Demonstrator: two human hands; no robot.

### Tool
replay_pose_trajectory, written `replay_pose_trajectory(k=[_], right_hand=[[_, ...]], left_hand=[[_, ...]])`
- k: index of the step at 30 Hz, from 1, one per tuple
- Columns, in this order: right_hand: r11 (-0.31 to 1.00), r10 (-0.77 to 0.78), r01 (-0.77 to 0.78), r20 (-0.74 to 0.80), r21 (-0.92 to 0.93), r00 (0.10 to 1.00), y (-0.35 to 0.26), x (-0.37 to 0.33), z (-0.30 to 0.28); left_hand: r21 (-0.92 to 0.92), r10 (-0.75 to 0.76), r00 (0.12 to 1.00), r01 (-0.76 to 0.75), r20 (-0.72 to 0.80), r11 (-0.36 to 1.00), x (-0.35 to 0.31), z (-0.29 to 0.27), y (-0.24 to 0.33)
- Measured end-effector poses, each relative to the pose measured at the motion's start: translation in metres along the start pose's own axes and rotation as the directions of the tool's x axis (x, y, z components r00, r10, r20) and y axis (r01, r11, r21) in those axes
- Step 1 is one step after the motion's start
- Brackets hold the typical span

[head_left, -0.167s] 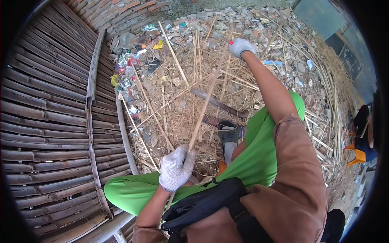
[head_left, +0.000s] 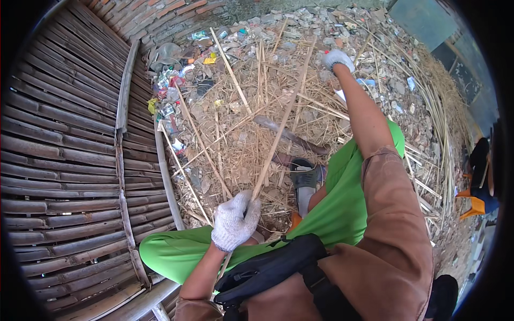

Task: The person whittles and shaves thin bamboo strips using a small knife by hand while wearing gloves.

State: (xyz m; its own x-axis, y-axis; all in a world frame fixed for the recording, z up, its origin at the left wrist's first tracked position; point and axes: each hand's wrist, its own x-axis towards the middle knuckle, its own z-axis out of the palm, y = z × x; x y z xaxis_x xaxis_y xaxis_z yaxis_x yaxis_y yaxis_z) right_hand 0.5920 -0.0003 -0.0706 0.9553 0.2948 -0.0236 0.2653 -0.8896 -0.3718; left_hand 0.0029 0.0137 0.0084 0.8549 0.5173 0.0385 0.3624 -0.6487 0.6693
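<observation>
A long, thin bamboo strip slants from my lap up to the far middle. My left hand, in a white knitted glove, is closed round its lower part, and its near end passes below the wrist. My right hand, also gloved, is stretched far out, a little right of the strip's far end and apart from it. Its fingers are curled, with a small red piece showing at their left side; the rest of what it holds is hidden. A dark curved piece of wood lies on the ground behind the strip.
A bamboo slat wall rises at the left, a brick wall at the back. Shavings, loose strips, rubble and litter cover the ground. My shoe rests amid shavings. Long thin strips and an orange stool are at the right.
My right hand has moved right, away from the strip it was beside. The strip's far end has shifted slightly right and farther out. My left hand keeps its grip, nearly still.
</observation>
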Motion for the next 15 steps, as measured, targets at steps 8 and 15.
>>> replay_pose_trajectory(k=[8,15], right_hand=[[0.957,-0.282,0.287,0.116,-0.030,0.952,-0.048,-0.075,-0.016],[0.682,-0.635,0.731,0.487,-0.012,0.600,-0.110,-0.253,0.019]], left_hand=[[-0.637,-0.298,0.930,0.364,0.213,0.679,0.008,0.020,-0.030],[-0.478,-0.426,0.903,0.395,0.046,0.785,0.026,0.015,-0.020]])
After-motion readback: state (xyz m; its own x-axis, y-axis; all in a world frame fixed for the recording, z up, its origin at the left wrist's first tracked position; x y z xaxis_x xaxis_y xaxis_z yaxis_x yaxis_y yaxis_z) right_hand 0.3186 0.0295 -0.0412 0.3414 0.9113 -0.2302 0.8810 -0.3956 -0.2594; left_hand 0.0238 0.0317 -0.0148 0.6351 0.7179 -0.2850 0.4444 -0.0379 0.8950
